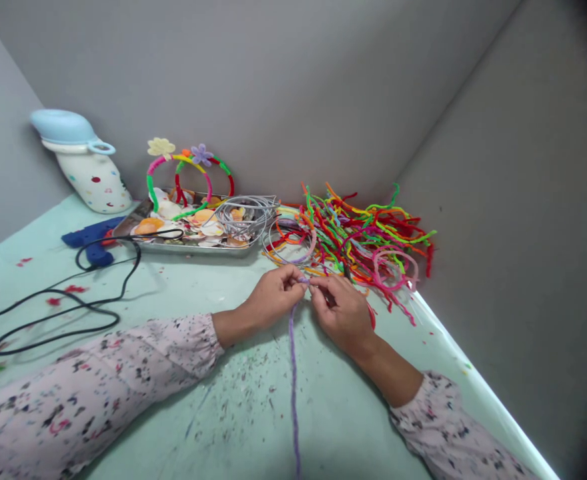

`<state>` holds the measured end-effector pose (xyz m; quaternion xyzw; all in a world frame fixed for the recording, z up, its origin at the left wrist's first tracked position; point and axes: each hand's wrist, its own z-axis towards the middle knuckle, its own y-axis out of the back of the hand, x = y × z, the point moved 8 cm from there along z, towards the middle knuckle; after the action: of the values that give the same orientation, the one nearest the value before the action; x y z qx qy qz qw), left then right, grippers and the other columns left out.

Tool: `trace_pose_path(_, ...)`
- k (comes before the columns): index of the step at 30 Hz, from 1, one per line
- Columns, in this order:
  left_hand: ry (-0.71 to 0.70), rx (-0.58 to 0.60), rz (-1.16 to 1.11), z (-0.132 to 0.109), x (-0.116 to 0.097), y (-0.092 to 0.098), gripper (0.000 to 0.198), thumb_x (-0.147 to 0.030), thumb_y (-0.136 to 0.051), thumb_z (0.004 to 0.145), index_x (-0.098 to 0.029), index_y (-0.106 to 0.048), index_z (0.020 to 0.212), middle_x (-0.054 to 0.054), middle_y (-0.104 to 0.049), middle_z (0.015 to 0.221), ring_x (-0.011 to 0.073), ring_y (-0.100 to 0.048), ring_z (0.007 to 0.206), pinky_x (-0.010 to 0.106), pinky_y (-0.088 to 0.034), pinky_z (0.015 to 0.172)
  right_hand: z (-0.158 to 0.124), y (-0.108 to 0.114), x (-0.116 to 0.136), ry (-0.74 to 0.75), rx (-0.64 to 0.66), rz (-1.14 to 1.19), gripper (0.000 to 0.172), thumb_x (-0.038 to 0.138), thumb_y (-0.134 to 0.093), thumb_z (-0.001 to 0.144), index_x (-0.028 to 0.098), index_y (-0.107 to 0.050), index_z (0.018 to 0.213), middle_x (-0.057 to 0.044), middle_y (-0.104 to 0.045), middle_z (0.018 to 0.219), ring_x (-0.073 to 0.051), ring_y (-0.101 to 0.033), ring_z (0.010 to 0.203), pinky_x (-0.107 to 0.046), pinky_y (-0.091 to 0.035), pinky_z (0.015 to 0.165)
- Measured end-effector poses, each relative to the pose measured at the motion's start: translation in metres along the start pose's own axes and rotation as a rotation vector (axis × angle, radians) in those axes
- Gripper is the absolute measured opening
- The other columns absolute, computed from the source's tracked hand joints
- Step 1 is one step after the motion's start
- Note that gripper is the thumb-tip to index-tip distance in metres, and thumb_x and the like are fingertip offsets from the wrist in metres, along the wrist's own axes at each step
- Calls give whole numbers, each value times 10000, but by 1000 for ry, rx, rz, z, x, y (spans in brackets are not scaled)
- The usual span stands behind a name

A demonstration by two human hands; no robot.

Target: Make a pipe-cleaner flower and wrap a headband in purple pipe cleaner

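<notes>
A long purple pipe cleaner (pixel 294 373) hangs from my fingertips down toward the near edge of the table. My left hand (pixel 276 298) pinches its upper end, where a short purple stretch shows between thumb and forefinger. My right hand (pixel 343 310) meets it from the other side, thumb and forefinger closed at the same spot. Just beyond my fingers lies a ring of thin wire (pixel 265 248) with coloured pieces around it; whether it touches the purple pipe cleaner I cannot tell.
A pile of colourful pipe cleaners (pixel 358 233) lies behind my right hand. At the back, a metal tray (pixel 198 251) holds shells, coiled wire (pixel 253 208) and two decorated hoops (pixel 149 187). Left are a blue glue gun (pixel 91 233), black cord (pixel 93 307) and a bottle (pixel 91 177).
</notes>
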<state>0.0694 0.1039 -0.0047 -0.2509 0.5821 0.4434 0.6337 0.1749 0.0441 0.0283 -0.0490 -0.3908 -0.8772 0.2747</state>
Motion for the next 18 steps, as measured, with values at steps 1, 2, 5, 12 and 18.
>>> trace_pose_path(1,4,-1,-3,0,0,0,84,-230,-508,791,-147,-526,785,-49,-452,623,81,-394,558,202,-313,521,0,0,0,-1,0,4,113,201,-536,854,197,-631,914,-33,-658,780,-180,-584,747,-301,-444,675)
trace_pose_path(2,5,-2,-5,0,0,0,84,-230,-508,789,-148,-526,784,-49,-455,624,81,-395,558,201,-313,520,0,0,0,-3,2,8,114,201,-534,855,200,-631,915,-33,-659,782,-180,-585,748,-302,-445,674)
trace_pose_path(5,-1,0,-8,1,0,0,76,-225,-510,782,-150,-525,781,-46,-462,633,82,-401,564,200,-316,524,-1,-1,-1,-7,3,16,114,200,-534,855,201,-630,916,-32,-659,784,-180,-589,758,-302,-449,674)
trace_pose_path(12,-16,-18,28,1,-1,1,62,-207,-510,769,-150,-535,766,-39,-473,639,86,-404,576,200,-317,535,-2,-2,-2,-13,6,21,112,213,-529,863,203,-624,921,-34,-657,795,-179,-589,759,-301,-456,679)
trace_pose_path(18,-12,-21,28,0,-3,1,44,-195,-509,763,-153,-522,760,-50,-453,608,81,-388,550,197,-306,519,-2,0,-1,-15,-12,29,108,209,-533,858,205,-626,914,-32,-664,796,-175,-601,753,-294,-464,673)
